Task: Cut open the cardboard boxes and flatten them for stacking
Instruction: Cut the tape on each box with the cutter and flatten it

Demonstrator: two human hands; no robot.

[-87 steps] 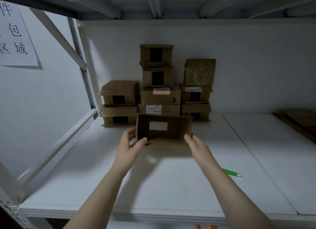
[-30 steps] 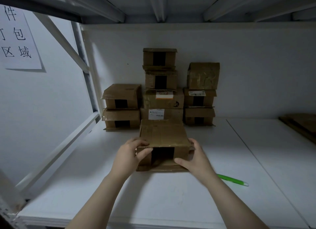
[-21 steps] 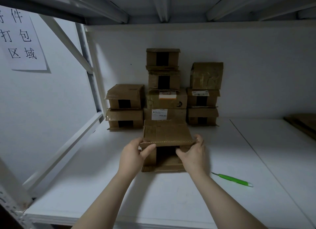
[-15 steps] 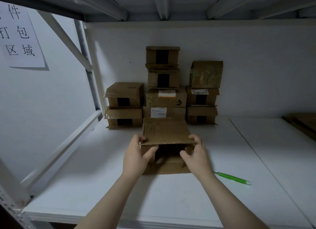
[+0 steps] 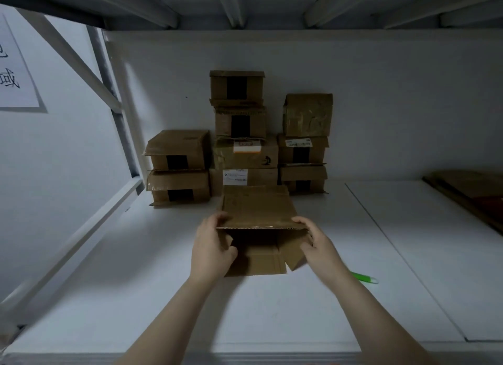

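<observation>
Bare white shelf (image 5: 272, 323) is open from 4 to 8 o'clock of the opened box (image 5: 258, 206). Stacked boxes (image 5: 245, 157) block 10 to 1 o'clock. Green tool (image 5: 364, 279) lies at 4 o'clock and flattened cardboard (image 5: 473, 190) at 3 o'clock. Slanted frame rail (image 5: 81, 239) bounds 9 o'clock.

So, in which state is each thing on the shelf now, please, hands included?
Front box: near end open, flaps spread, not yet flat.
Left hand: grips the front box's left edge.
Right hand: grips its right edge.
Stacked boxes: closed, taped.
Green tool: lying on the shelf, untouched.
Flat cardboard: lying flat, far right.
</observation>
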